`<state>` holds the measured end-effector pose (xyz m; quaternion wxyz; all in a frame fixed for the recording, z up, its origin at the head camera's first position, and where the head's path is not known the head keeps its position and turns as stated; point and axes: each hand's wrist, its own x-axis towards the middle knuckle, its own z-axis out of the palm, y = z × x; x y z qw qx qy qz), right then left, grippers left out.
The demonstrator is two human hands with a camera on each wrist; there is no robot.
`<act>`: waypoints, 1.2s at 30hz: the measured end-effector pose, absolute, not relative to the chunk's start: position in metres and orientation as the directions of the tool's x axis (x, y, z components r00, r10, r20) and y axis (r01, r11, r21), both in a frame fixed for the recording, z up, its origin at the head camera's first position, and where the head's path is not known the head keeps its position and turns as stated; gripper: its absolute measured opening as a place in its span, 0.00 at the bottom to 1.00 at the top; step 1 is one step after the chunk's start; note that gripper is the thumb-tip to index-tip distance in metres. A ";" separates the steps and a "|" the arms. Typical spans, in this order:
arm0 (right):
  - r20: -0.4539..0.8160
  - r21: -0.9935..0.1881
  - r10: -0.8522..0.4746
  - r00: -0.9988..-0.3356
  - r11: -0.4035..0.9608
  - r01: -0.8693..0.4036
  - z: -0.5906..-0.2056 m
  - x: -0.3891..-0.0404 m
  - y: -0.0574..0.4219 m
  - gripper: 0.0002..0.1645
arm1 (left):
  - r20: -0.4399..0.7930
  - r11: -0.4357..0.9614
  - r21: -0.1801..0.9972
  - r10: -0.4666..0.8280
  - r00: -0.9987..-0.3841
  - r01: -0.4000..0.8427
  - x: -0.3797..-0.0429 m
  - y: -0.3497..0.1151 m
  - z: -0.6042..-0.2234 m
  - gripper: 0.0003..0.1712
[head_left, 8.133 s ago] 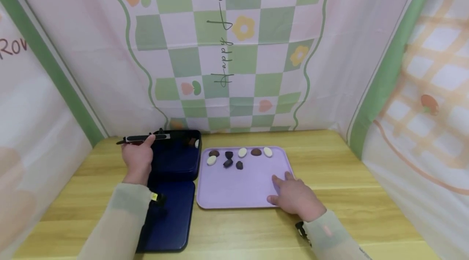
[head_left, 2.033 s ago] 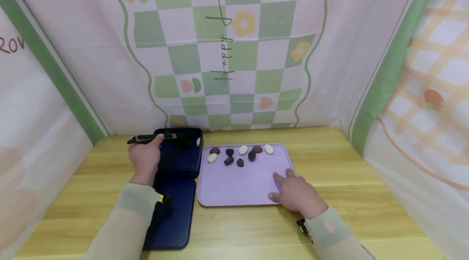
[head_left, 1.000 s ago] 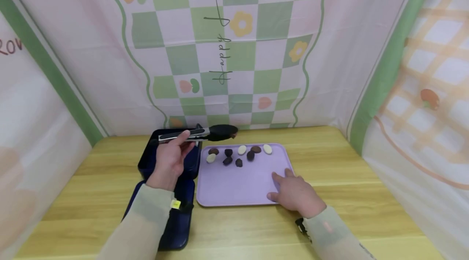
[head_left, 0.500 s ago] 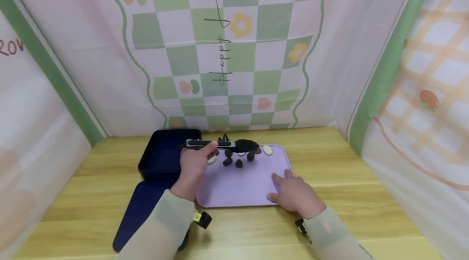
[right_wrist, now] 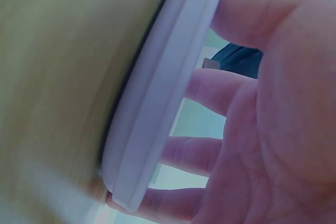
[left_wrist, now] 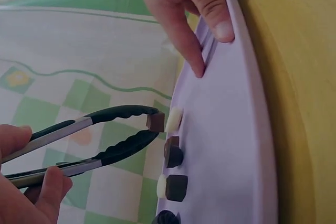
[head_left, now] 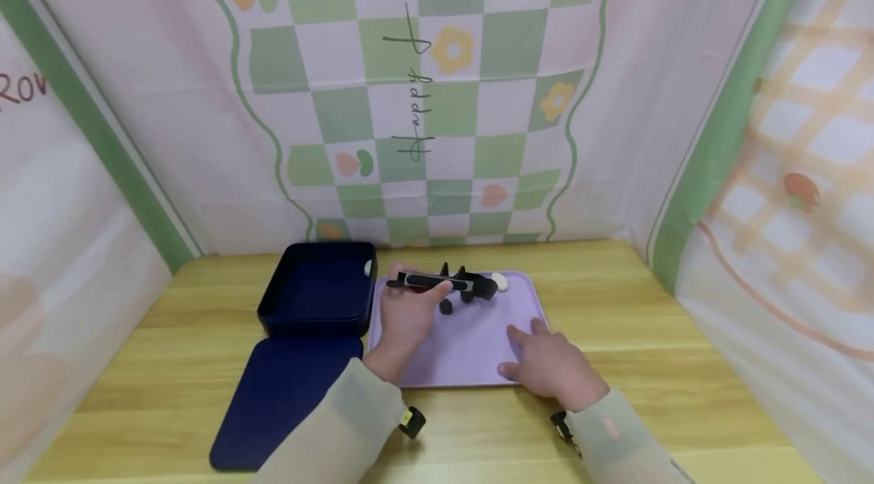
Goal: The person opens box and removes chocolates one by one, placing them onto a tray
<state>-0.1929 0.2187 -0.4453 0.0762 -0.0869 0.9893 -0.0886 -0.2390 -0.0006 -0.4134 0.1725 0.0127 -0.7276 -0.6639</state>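
My left hand (head_left: 408,321) grips black-and-silver tongs (head_left: 437,283) over the back of the lilac tray (head_left: 457,351). In the left wrist view, the black tong tips pinch a brown chocolate (left_wrist: 156,122), beside a white oval chocolate (left_wrist: 174,119) on the tray. Dark chocolates, such as a dark chunk (head_left: 446,307), stand near it; in the head view the hand and tongs hide several pieces. My right hand (head_left: 554,365) rests spread on the tray's front right corner, thumb and fingers touching its rim.
Left of the tray stands a dark blue box (head_left: 314,328), with a white piece (head_left: 369,268) against its right inner wall. Its flat blue lid (head_left: 283,400) lies in front. A patterned curtain (head_left: 451,112) hangs behind the wooden table (head_left: 655,363).
My left hand has carried the tongs, with a brown piece in their tips, rightward from the box to above the tray. A dark chocolate joined the tray earlier. The right hand stays put.
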 end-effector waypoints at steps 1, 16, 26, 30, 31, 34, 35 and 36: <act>-0.139 -0.189 -0.183 -0.973 0.970 -0.155 -0.445 -0.193 0.219 0.45 | 0.233 0.106 0.971 -0.247 -0.941 0.212 -0.239 0.001 -0.414 0.22; -0.140 -0.178 -0.189 -0.972 0.970 -0.163 -0.444 -0.193 0.217 0.46 | 0.209 0.073 0.978 -0.239 -0.948 0.198 -0.235 -0.004 -0.407 0.22; -0.122 -0.183 -0.194 -0.973 0.968 -0.170 -0.446 -0.192 0.218 0.45 | 0.292 0.058 0.954 -0.403 -0.867 0.294 -0.252 -0.053 -0.384 0.25; -0.121 -0.178 -0.191 -0.974 0.970 -0.168 -0.445 -0.192 0.217 0.45 | 0.328 0.017 0.932 -0.469 -0.820 0.363 -0.260 -0.092 -0.366 0.25; -0.120 -0.177 -0.191 -0.974 0.970 -0.168 -0.444 -0.191 0.217 0.45 | 0.335 0.016 0.927 -0.479 -0.811 0.374 -0.262 -0.101 -0.363 0.24; -0.118 -0.176 -0.192 -0.974 0.970 -0.170 -0.442 -0.191 0.216 0.45 | 0.340 0.054 0.930 -0.508 -0.792 0.365 -0.264 -0.127 -0.358 0.24; -0.116 -0.176 -0.195 -0.974 0.969 -0.173 -0.442 -0.191 0.216 0.45 | 0.342 0.060 0.929 -0.520 -0.783 0.365 -0.264 -0.134 -0.358 0.25; -0.114 -0.176 -0.198 -0.974 0.969 -0.176 -0.442 -0.191 0.216 0.45 | 0.342 0.070 0.929 -0.530 -0.776 0.362 -0.264 -0.141 -0.359 0.24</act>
